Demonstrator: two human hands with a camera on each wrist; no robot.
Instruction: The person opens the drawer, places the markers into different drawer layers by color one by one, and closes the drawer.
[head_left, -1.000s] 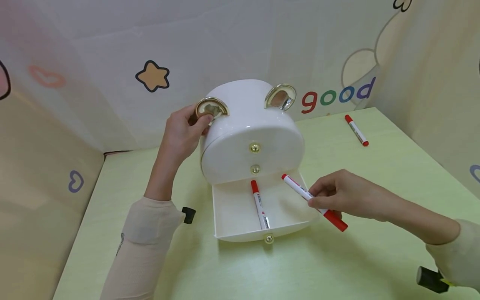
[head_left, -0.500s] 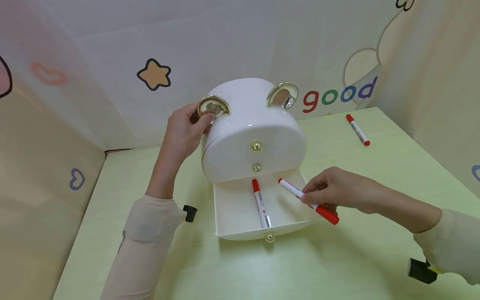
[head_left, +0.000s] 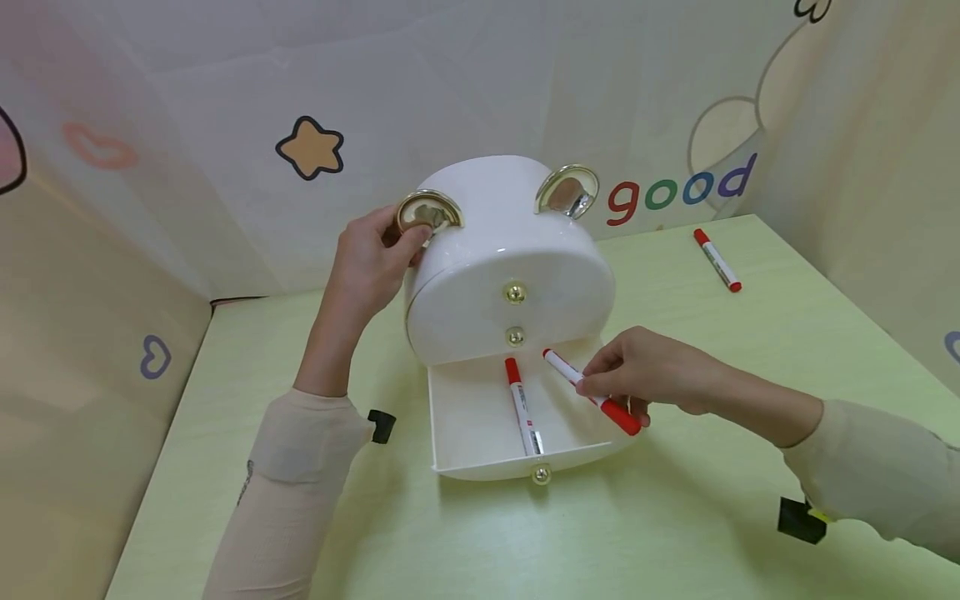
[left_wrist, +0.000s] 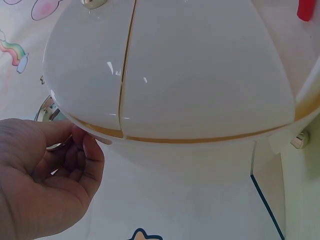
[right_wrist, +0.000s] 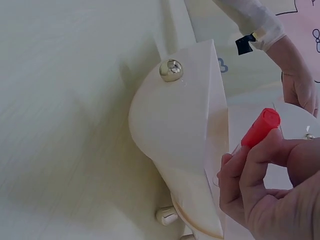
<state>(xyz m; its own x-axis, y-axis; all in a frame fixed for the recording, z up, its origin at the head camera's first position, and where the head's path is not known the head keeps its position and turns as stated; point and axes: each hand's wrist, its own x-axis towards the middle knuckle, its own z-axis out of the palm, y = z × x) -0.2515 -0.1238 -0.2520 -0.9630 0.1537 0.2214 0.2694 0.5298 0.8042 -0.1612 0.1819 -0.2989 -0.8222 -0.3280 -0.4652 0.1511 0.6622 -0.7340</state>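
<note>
A white rounded storage box with gold ears and gold ball knobs stands on the table, its bottom drawer pulled out. My left hand pinches the gold ear on the box's left side; the left wrist view shows the thumb and fingers meeting at its edge. In my right hand is a red-capped white marker, gripped over the right half of the drawer and slanting down to the right. The red cap sticks out past the fingers in the right wrist view. Another marker lies inside the drawer.
A third red marker lies on the pale green table at the back right. Printed cloth walls close in the back and both sides. The drawer's front panel rises as a low lip with a knob.
My right hand has moved left with the marker, bringing it farther over the drawer. The left hand keeps its hold on the ear, and the drawer stays out.
</note>
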